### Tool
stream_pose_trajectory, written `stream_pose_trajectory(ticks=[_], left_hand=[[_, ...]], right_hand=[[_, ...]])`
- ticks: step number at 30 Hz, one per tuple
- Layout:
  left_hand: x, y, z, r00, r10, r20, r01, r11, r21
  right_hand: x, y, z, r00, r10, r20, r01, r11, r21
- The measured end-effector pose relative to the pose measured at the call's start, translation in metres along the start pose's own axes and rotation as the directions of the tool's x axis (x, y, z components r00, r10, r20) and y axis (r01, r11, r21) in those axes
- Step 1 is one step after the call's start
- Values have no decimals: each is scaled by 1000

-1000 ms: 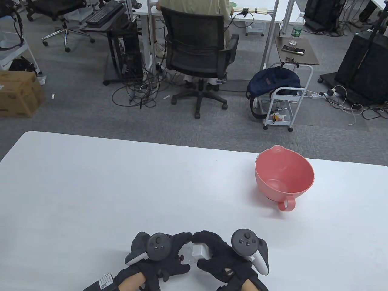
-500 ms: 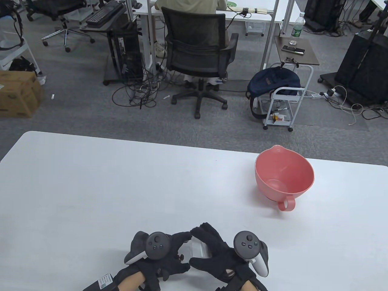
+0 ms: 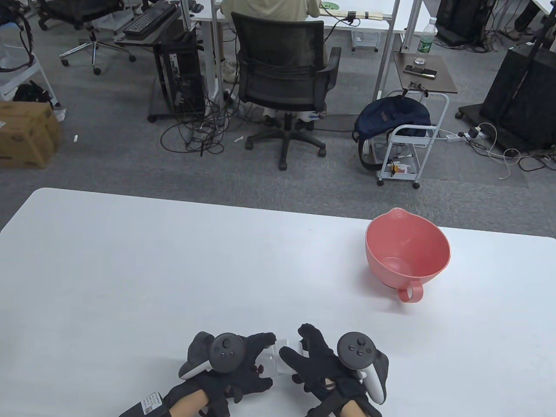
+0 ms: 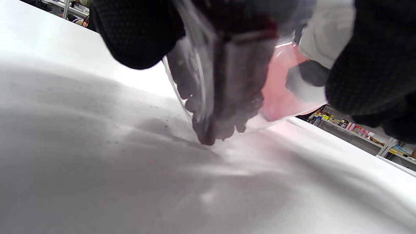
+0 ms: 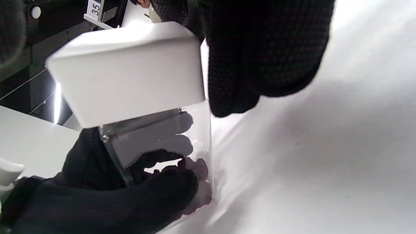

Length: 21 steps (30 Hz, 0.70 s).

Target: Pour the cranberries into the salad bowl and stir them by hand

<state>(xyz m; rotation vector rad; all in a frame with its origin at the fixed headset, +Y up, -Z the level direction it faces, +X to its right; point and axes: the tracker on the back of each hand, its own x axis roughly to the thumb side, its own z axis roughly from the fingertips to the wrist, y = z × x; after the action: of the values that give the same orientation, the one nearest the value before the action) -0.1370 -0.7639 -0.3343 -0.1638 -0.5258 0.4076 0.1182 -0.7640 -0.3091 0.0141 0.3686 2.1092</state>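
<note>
1. Gripped in the left hand (image 3: 236, 369): a clear plastic container (image 3: 271, 362) with a white lid (image 5: 126, 71), fingers curled round its clear body, near the table's front edge.
2. Seen in the right wrist view: left-hand fingers wrapped about the container's lower part, dark shapes showing through the clear wall; lid on top, container tilted in that view.
3. Right hand (image 3: 321, 369) just beside the container on its right; fingers loosely spread, a fingertip (image 5: 247, 65) close against the lid's side; cannot tell for certain whether touching or just off; not curled round anything.
4. Cranberries (image 4: 224, 107) inside the container, dark red and blurred in the left wrist view, lying at the bottom close to the table (image 3: 173, 269).
5. Trackers strapped to the backs of both hands, dark grey with buttons, uppermost in the table view.
6. Pink salad bowl (image 3: 408, 254) well apart from the hands, toward the far right of the white table; upright, with a pouring spout at its far rim and a loop handle (image 3: 411, 293) pointing toward the near edge; no cranberries in it.
7. Beyond the table: grey carpet, a black office chair (image 3: 282, 74) with a seated person, a white trolley (image 3: 412, 139) carrying a dark bag, a cardboard box (image 3: 26, 134) at far left.
</note>
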Motion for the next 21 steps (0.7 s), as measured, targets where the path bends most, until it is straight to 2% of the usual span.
stream_pose_trajectory(ticks=[5, 9, 15, 21], left_hand=[[0, 0, 0, 1000, 0, 0, 0, 1000, -1], [-2, 1, -1, 1000, 1, -12, -1, 1000, 0], [-4, 2, -1, 999, 35, -19, -34, 999, 6], [-6, 3, -1, 997, 72, -10, -72, 997, -1]], right_hand=[[4, 2, -3, 999, 14, 39, -15, 999, 39], [6, 0, -4, 997, -42, 65, 37, 997, 69], [8, -4, -5, 985, -82, 152, 73, 995, 68], [12, -9, -6, 962, -117, 245, 89, 989, 122]])
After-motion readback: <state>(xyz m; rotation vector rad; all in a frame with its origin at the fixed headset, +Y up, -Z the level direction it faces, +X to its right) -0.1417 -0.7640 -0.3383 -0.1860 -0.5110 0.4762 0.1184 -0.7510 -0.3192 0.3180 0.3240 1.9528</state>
